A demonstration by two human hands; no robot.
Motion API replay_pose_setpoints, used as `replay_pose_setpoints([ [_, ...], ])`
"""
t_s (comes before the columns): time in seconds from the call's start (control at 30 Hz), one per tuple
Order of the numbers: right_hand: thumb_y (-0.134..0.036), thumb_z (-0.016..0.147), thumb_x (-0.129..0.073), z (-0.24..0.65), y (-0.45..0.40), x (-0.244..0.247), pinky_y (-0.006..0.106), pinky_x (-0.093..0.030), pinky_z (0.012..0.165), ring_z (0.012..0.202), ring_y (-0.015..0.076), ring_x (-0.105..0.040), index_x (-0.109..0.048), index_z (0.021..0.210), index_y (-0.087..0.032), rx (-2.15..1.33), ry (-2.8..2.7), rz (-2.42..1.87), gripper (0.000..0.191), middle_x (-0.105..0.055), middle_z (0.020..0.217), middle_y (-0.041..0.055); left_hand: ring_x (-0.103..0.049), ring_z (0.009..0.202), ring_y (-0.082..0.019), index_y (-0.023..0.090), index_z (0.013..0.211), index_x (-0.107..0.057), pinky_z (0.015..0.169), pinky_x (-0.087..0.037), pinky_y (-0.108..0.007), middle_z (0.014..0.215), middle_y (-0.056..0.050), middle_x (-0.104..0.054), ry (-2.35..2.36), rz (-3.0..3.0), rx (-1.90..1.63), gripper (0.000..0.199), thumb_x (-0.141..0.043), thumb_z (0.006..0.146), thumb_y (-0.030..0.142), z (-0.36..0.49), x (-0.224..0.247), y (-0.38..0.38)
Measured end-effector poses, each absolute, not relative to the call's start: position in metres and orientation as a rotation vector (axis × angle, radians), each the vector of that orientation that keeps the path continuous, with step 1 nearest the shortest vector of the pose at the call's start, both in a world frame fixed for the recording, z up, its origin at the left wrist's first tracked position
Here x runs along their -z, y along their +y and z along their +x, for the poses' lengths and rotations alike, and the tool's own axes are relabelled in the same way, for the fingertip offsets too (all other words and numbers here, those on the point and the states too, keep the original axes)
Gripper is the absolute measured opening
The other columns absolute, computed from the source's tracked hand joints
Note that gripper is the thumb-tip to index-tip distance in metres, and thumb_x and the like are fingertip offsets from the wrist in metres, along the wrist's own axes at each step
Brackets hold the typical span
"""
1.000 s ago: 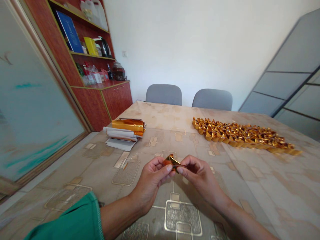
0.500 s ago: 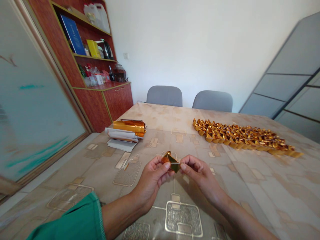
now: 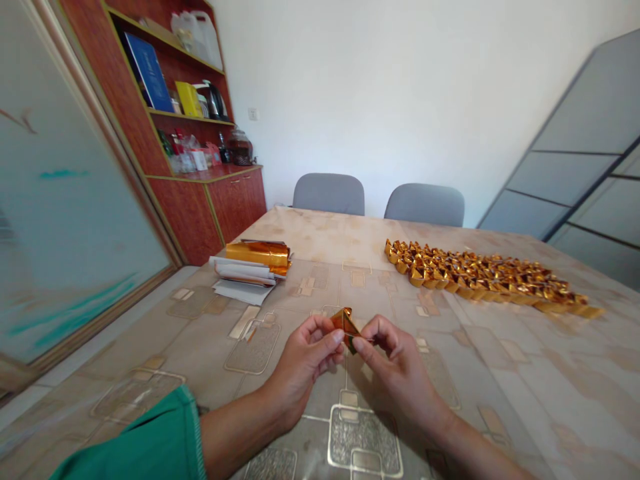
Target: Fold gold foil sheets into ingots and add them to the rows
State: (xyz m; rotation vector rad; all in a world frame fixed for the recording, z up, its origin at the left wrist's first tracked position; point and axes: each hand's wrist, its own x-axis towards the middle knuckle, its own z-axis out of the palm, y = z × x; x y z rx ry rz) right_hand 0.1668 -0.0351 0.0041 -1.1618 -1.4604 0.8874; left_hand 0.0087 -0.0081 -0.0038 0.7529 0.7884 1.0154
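Note:
A small folded piece of gold foil paper [image 3: 346,325] is held up between both hands above the table. My left hand [image 3: 307,353] pinches its left side, thumb in front and fingers behind. On the right side, my right hand [image 3: 395,353] grips it between thumb and fingertips. The fingers hide part of the foil paper. Beyond my left hand lies a stack of gold foil sheets [image 3: 257,253] with white backs. Rows of folded gold foil pieces [image 3: 480,273] stand close together on the right part of the table.
The table [image 3: 175,347] has a patterned cover. Two grey chairs [image 3: 329,193] stand along its far side. At the back left is a red-brown cabinet [image 3: 200,207] with shelves of household items, beside a glass sliding door [image 3: 75,200].
My right hand has shifted its hold, its thumb now lying over the front of the foil paper. The piece has turned a little and looks narrower between the hands.

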Motion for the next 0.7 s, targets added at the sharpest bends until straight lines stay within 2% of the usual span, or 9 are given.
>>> replay_pose_setpoints([
  [0.13, -0.035, 0.086, -0.062, 0.1655, -0.0335, -0.0032, 0.028, -0.037, 0.060, 0.062, 0.0143, -0.046, -0.053, 0.069, -0.021, -0.851, -1.419, -1.179, 0.024, -0.052, 0.065, -0.0028, -0.057, 0.060, -0.007, 0.016, 0.078, -0.059, 0.060, -0.045, -0.020, 0.066, 0.003, -0.063, 0.797, 0.754, -1.022, 0.036, -0.087, 0.068, 0.036, 0.0081, 0.0010, -0.0080],
  [0.37, -0.033, 0.086, -0.061, 0.1639, -0.0333, -0.0022, 0.028, -0.036, 0.059, 0.063, 0.0144, -0.046, -0.053, 0.069, -0.021, -0.889, -1.454, -1.167, 0.022, -0.052, 0.066, -0.0023, -0.060, 0.068, -0.009, 0.017, 0.091, -0.066, 0.062, -0.048, -0.020, 0.082, 0.001, -0.068, 0.804, 0.750, -1.076, 0.036, -0.087, 0.069, 0.035, 0.0067, 0.0004, -0.0060],
  [0.53, -0.032, 0.089, -0.060, 0.1656, -0.0331, 0.0012, 0.028, -0.037, 0.060, 0.064, 0.0145, -0.047, -0.052, 0.072, -0.022, -0.873, -1.459, -1.191, 0.021, -0.054, 0.068, -0.0017, -0.056, 0.058, -0.007, 0.014, 0.078, -0.067, 0.055, -0.044, -0.017, 0.067, 0.002, -0.065, 0.815, 0.785, -1.066, 0.031, -0.088, 0.066, 0.033, 0.0065, -0.0019, -0.0062],
  [0.7, -0.031, 0.088, -0.061, 0.1663, -0.0320, 0.0002, 0.029, -0.038, 0.061, 0.064, 0.0158, -0.050, -0.054, 0.071, -0.022, -0.720, -1.478, -1.239, 0.020, -0.057, 0.067, -0.0005, -0.063, 0.066, -0.009, 0.016, 0.085, -0.066, 0.063, -0.050, -0.020, 0.074, 0.001, -0.069, 0.794, 0.676, -1.096, 0.039, -0.092, 0.061, 0.033, 0.0078, -0.0045, -0.0083],
])
